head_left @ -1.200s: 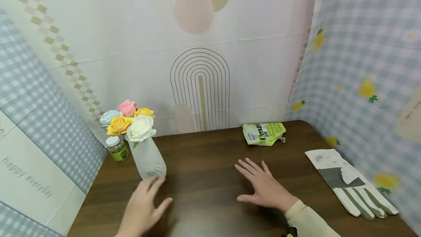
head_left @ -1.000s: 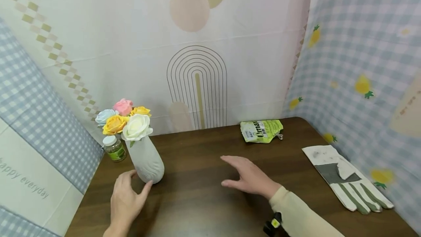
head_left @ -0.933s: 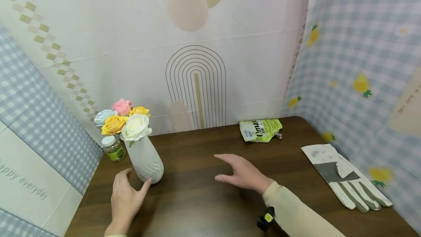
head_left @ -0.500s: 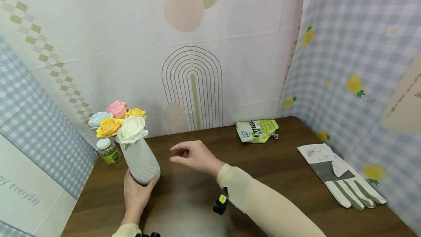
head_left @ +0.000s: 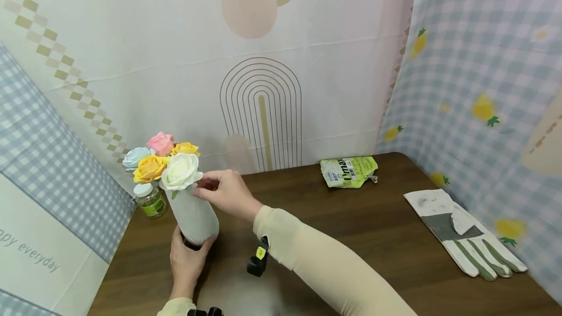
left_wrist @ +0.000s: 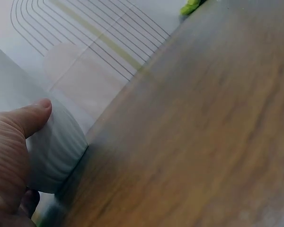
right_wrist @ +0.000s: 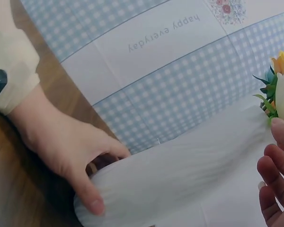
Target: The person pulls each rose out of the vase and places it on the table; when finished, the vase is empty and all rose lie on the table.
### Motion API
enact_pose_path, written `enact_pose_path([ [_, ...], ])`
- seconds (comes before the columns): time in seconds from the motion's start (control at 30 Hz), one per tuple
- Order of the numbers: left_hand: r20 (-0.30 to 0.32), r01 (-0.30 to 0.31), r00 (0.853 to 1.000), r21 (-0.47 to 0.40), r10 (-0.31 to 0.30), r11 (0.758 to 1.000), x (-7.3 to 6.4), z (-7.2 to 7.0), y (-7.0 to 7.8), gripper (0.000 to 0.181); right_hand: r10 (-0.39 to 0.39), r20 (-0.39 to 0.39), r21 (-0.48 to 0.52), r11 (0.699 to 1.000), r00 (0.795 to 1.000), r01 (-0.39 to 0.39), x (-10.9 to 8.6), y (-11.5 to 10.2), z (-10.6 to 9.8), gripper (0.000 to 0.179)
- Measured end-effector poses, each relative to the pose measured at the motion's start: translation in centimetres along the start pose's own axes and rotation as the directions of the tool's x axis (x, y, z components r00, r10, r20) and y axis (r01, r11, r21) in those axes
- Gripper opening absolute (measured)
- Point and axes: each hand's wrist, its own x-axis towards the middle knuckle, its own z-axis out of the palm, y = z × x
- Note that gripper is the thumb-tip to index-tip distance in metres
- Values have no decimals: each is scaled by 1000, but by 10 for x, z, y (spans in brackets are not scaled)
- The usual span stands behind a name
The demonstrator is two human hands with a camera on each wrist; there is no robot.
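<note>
My left hand (head_left: 188, 260) holds the base of a tall off-white vase (head_left: 193, 216), thumb on its near side. The left wrist view has the thumb (left_wrist: 35, 116) along the ribbed lower wall, with the vase bottom close over the table. Artificial roses fill the vase: a white rose (head_left: 180, 171) in front, yellow roses (head_left: 150, 167) behind, plus pink and light blue ones. My right hand (head_left: 228, 191) is at the vase's neck, just beside the white rose. In the right wrist view its fingers (right_wrist: 274, 165) are loosely bent, thumb near the leaves.
A small white-lidded jar (head_left: 150, 201) stands left behind the vase. On the dark wooden table (head_left: 316, 238) a green pouch (head_left: 349, 171) lies at the back and a white-and-grey work glove (head_left: 461, 233) at the right. Patterned cloth (head_left: 329, 77) hangs behind.
My left hand has come round the vase base and gripped it. My right hand has moved left across the table to the vase's neck by the white rose.
</note>
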Motion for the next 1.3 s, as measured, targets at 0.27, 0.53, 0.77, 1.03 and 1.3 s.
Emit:
enact_pose_path([
  [0.27, 20, -24, 1000, -6, 24, 1000, 1, 0, -2, 100, 75, 10, 36, 996, 997, -75, 16, -3, 7, 21],
  [0.53, 15, -58, 998, -34, 58, 998, 0, 1, -2, 98, 95, 23, 86, 992, 995, -96, 26, 0, 13, 28],
  [0.77, 2, -51, 999, -22, 51, 998, 0, 1, -2, 97, 105, -25, 96, 990, 994, -102, 29, -2, 18, 37],
  [1.03, 3, -48, 999, -24, 48, 999, -1, 0, 0, 96, 114, -68, 125, 987, 991, -105, 30, -5, 25, 36],
  [1.3, 24, -30, 999, -32, 30, 999, -1, -1, 0, 98, 102, -45, 54, 994, 994, -100, 30, -6, 27, 27],
])
